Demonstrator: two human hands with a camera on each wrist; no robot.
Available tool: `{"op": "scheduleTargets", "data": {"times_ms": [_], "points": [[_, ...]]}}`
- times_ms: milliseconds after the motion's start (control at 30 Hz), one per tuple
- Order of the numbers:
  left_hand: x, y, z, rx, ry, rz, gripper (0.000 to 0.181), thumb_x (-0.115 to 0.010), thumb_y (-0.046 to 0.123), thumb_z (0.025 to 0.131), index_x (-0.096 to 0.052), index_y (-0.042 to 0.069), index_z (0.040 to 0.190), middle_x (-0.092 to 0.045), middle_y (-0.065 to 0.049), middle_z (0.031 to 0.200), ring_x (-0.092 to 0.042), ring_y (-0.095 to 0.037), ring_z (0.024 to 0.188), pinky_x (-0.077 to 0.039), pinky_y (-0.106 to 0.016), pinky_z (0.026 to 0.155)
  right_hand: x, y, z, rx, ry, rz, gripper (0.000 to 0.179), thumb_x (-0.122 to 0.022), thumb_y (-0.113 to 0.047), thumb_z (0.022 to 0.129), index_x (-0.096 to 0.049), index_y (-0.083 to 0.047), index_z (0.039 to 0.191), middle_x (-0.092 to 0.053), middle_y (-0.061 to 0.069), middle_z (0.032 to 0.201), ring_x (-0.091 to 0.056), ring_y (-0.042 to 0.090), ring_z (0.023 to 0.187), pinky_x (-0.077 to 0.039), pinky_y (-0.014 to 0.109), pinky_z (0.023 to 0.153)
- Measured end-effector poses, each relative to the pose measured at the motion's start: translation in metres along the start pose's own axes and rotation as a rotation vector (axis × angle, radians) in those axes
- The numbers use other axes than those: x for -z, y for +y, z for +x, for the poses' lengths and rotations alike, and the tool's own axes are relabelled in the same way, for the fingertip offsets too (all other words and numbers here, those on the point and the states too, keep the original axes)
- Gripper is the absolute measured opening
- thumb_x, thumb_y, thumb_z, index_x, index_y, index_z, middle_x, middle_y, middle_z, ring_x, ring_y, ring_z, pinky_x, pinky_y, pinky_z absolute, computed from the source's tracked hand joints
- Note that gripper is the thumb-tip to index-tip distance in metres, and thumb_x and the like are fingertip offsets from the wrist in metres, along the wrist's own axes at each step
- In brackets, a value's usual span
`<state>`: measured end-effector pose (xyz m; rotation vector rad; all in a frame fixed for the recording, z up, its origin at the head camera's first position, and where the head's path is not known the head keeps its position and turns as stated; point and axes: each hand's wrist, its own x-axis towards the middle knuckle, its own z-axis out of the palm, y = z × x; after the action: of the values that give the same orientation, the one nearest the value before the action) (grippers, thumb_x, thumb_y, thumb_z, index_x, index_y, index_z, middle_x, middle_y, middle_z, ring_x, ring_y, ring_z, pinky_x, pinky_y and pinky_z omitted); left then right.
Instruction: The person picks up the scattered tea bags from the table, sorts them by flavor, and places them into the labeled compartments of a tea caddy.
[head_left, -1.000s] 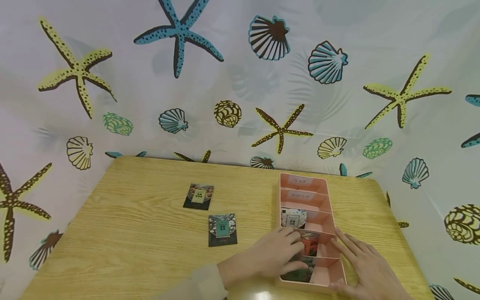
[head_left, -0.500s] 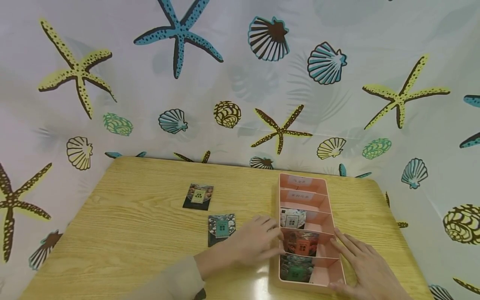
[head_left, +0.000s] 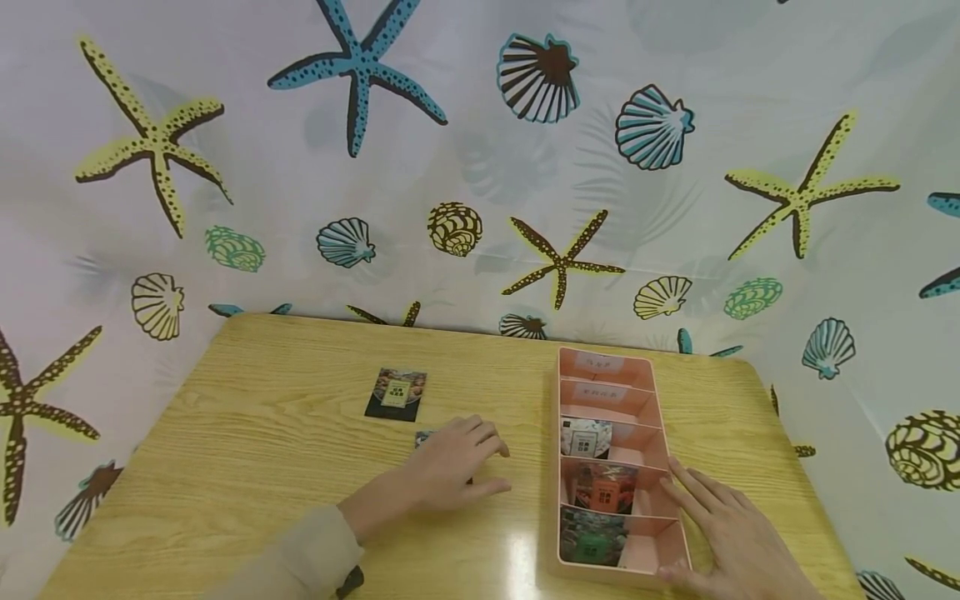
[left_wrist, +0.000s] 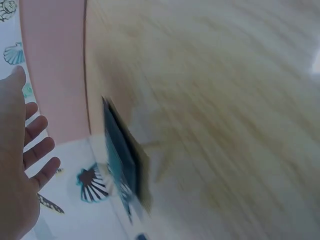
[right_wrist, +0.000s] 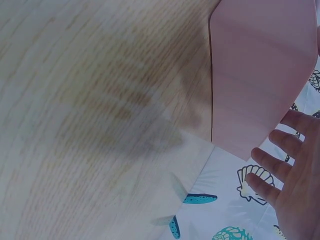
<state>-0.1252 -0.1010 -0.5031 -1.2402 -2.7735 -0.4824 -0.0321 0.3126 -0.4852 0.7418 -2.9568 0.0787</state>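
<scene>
My left hand (head_left: 450,467) hovers over a dark sachet with a teal label (head_left: 422,437), covering most of it in the head view. Its fingers are loosely spread and hold nothing. In the left wrist view the sachet (left_wrist: 120,155) lies on the table beyond my left hand (left_wrist: 22,160). On the right, my right hand (head_left: 731,533) rests its relaxed fingers along the side of a pink divided box (head_left: 622,573). The box's near compartments hold a green sachet (head_left: 594,537), a red sachet (head_left: 603,487) and a white sachet (head_left: 587,437).
A second dark sachet with a yellowish label (head_left: 396,394) lies farther back on the wooden table (head_left: 262,433). Paper labels (head_left: 597,363) mark the box's far compartments. A curtain (head_left: 420,167) printed with starfish and shells hangs behind the table.
My left hand has left the red and green sachets in the box's near compartments and moved left, over the teal-labelled sachet. My right hand has stayed at the box's side.
</scene>
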Motion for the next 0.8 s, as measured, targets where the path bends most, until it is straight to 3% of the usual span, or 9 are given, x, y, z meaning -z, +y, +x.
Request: {"op": "scheduleTargets", "data": {"times_ms": [367, 633, 800], "points": [[-0.003, -0.042, -0.024, 0.089, -0.005, 0.066, 0.053, -0.065, 0.060, 0.099, -0.066, 0.019, 0.133, -0.065, -0.002, 0.127, -0.060, -0.022, 0.119, -0.052, -0.046, 0.103, -0.002, 0.001, -0.001, 0.002, -0.002, 0.007, 0.105, -0.075, -0.077, 0.076, -0.046, -0.021, 0.161, -0.048, 0.008, 0.165, -0.060, 0.035, 0.138, -0.051, 0.058, 0.106], [-0.003, -0.055, -0.036, 0.159, -0.043, 0.123, 0.064, -0.061, 0.066, 0.098, -0.063, 0.018, 0.139, -0.063, -0.009, 0.134, -0.059, -0.029, 0.124, -0.051, -0.054, 0.106, -0.001, 0.000, -0.001, 0.000, 0.002, 0.012, 0.105, -0.075, -0.076, 0.076, -0.047, -0.021, 0.160, -0.048, 0.008, 0.165, -0.059, 0.035, 0.138, -0.051, 0.058, 0.107], [-0.009, -0.061, -0.039, 0.196, -0.058, 0.184, 0.072, -0.057, 0.073, 0.097, -0.062, 0.016, 0.141, -0.062, -0.009, 0.130, -0.058, -0.028, 0.122, -0.052, -0.053, 0.101, -0.003, 0.002, -0.001, 0.000, 0.008, 0.014, 0.105, -0.076, -0.076, 0.075, -0.047, -0.021, 0.161, -0.048, 0.008, 0.165, -0.059, 0.034, 0.138, -0.051, 0.058, 0.106]]}}
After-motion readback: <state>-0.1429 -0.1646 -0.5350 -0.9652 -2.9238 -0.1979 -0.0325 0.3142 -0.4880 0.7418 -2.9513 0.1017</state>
